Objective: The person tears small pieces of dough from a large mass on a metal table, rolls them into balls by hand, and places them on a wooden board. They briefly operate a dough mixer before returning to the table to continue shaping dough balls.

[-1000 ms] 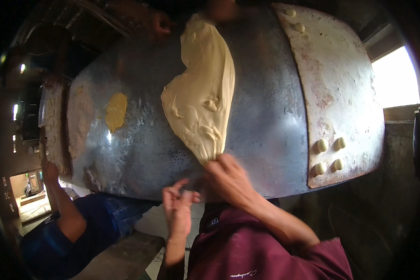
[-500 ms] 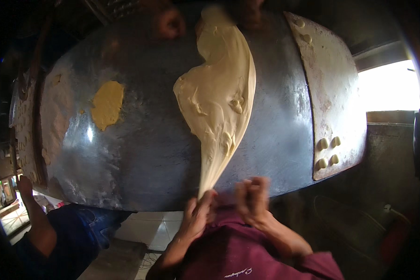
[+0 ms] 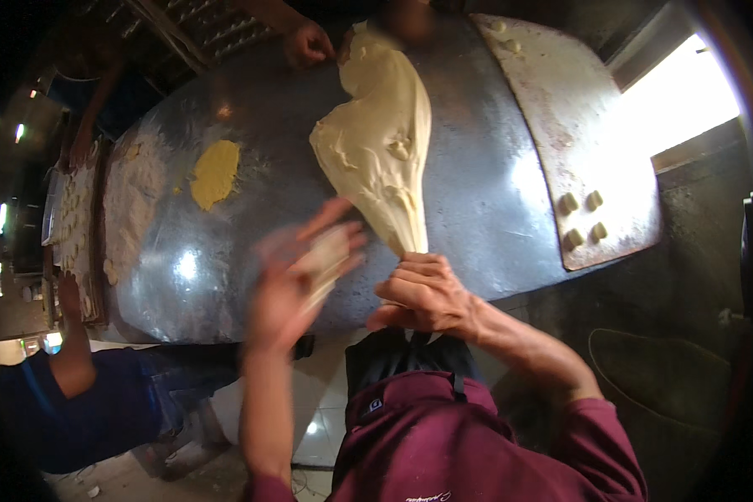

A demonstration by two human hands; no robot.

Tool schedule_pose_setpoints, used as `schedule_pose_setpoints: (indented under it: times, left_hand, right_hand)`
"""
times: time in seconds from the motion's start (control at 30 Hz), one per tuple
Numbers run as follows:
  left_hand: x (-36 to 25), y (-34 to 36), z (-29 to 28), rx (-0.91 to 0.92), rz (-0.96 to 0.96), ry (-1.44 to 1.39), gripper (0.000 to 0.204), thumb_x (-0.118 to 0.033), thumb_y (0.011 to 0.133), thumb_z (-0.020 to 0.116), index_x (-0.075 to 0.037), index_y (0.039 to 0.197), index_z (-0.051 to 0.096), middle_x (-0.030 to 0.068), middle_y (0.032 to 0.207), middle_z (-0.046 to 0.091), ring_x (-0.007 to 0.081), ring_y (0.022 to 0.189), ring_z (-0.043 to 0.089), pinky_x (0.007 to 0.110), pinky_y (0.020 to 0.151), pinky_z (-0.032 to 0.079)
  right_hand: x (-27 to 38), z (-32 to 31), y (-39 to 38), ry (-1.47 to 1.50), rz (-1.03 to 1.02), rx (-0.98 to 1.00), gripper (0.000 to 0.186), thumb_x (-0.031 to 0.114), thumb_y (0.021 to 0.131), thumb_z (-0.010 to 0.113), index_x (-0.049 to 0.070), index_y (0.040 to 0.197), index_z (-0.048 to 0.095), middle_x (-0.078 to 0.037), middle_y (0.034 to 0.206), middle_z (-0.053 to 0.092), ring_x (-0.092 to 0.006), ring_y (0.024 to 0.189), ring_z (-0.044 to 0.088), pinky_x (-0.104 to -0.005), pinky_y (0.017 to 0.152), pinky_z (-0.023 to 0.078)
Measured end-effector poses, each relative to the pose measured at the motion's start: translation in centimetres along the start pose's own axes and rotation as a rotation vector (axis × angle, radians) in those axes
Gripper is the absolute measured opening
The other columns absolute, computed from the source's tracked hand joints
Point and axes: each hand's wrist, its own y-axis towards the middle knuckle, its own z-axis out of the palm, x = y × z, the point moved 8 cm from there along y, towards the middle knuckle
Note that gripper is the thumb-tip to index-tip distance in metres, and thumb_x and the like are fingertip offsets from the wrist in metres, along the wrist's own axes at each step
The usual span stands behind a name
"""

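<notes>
A long, pale mass of dough (image 3: pixel 372 142) stretches over the dark tabletop, wide in the middle and drawn narrow toward me. My right hand (image 3: pixel 427 293) is closed around its near end at the table's front edge. Left of it, my left hand (image 3: pixel 289 289) is raised and smeared by motion. A pale strip that looks like a piece of dough (image 3: pixel 325 263) lies between its thumb and fingers, apart from the big mass. Another person's hand (image 3: pixel 309 46) is by the dough's far end.
A flat yellow patch (image 3: pixel 215 174) lies on the tabletop (image 3: pixel 263 159), left of the dough. At right, a pale tray (image 3: pixel 552 109) carries several small dough pieces. Another tray (image 3: pixel 79 205) of small pieces stands far left, near a person in dark blue (image 3: pixel 100 402).
My right hand has moved onto the dough's near end and closed there. My left hand has left that end, moving left and up with a pale piece. The view has shifted and tilted.
</notes>
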Motion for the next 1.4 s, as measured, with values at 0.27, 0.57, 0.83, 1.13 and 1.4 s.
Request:
schedule_pose_setpoints:
  times: [0.27, 0.57, 0.83, 1.13, 1.4]
  left_hand:
    - [7.6, 9.5, 1.6, 0.093, 0.168, 0.136, 0.045, -0.001, 0.098, 0.050, 0.004, 0.143, 0.045, 0.0145, 0.141, 0.055, 0.0290, 0.127, 0.056, 0.041, 0.109, 0.046]
    - [3.2, -3.3, -2.9, 0.090, 0.648, 1.918, 0.014, -0.020, 0.081, 0.078, -0.009, 0.086, 0.070, 0.0085, 0.109, 0.067, 0.0322, 0.124, 0.051, 0.058, 0.113, 0.025]
    - [8.7, -1.1, -1.5, 0.087, 0.295, 2.077, 0.021, -0.018, 0.088, 0.063, -0.019, 0.107, 0.056, 0.0072, 0.100, 0.052, 0.0296, 0.095, 0.051, 0.048, 0.082, 0.036]
    - [8.9, -0.8, -1.5, 0.098, 0.307, 2.101, 0.008, -0.021, 0.078, 0.069, -0.026, 0.082, 0.065, 0.0032, 0.097, 0.050, 0.0286, 0.097, 0.049, 0.046, 0.085, 0.033]
    - [8.7, 0.7, -2.0, 0.072, 0.222, 2.049, 0.005, -0.019, 0.086, 0.063, -0.017, 0.090, 0.061, 0.0051, 0.098, 0.051, 0.0302, 0.095, 0.049, 0.049, 0.088, 0.034]
  right_hand:
    - [7.2, -4.0, -10.1, -0.585, -0.039, -0.143, 0.062, 0.057, 0.090, 0.062, -0.002, 0.111, 0.056, -0.027, 0.108, 0.060, -0.0409, 0.096, 0.061, -0.0544, 0.088, 0.047]
    - [-4.7, -7.7, -8.9, -0.782, 0.550, 0.356, 0.032, 0.034, 0.093, 0.064, 0.016, 0.120, 0.063, -0.009, 0.148, 0.048, -0.0404, 0.144, 0.033, -0.0650, 0.119, 0.007]
    - [-4.5, -5.2, -7.0, -0.440, 0.517, 0.228, 0.046, 0.001, 0.080, 0.064, 0.009, 0.125, 0.059, -0.012, 0.130, 0.062, -0.0271, 0.132, 0.052, -0.0554, 0.119, 0.025]
    - [-6.5, -5.6, -6.3, -0.411, 0.467, 0.123, 0.029, 0.011, 0.088, 0.061, 0.012, 0.116, 0.063, -0.005, 0.127, 0.065, -0.0258, 0.131, 0.054, -0.0536, 0.114, 0.035]
    - [-9.0, -5.4, -5.3, -0.298, 0.576, 0.050, 0.035, 0.002, 0.083, 0.062, 0.007, 0.118, 0.062, -0.009, 0.135, 0.060, -0.0281, 0.133, 0.052, -0.0493, 0.117, 0.035]
